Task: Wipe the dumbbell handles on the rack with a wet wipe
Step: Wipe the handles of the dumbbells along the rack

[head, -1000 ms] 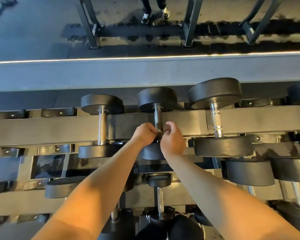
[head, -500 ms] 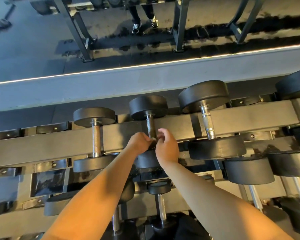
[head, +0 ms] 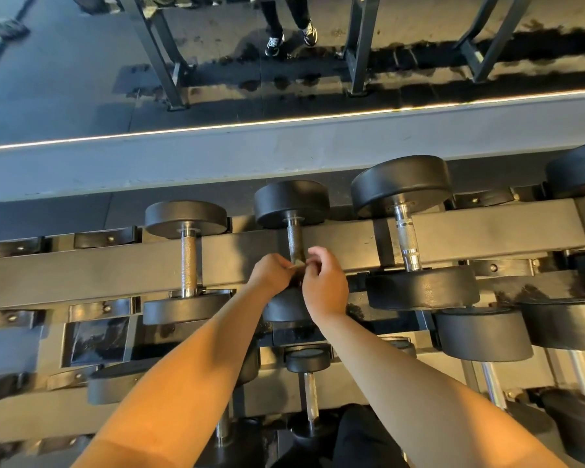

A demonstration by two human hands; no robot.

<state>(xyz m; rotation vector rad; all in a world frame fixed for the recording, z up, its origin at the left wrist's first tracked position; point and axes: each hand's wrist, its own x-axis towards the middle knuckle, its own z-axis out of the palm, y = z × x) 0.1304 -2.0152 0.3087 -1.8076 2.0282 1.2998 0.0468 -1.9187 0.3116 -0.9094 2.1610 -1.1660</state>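
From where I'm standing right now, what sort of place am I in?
Most likely a gym's free-weights area. A long dark metal rack holds round black rubber-headed dumbbells with knurled steel handles on tiers, and dark steel equipment frames stand on the black floor beyond.

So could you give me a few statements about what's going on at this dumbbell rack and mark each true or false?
1. Both hands meet at the middle dumbbell's handle. True.
2. The left hand hangs idle away from the rack. False: it pinches a small wipe at the handle.
3. The right hand grips the dumbbell on the right. False: it is at the middle handle.
4. The dumbbell on the left is untouched. True.
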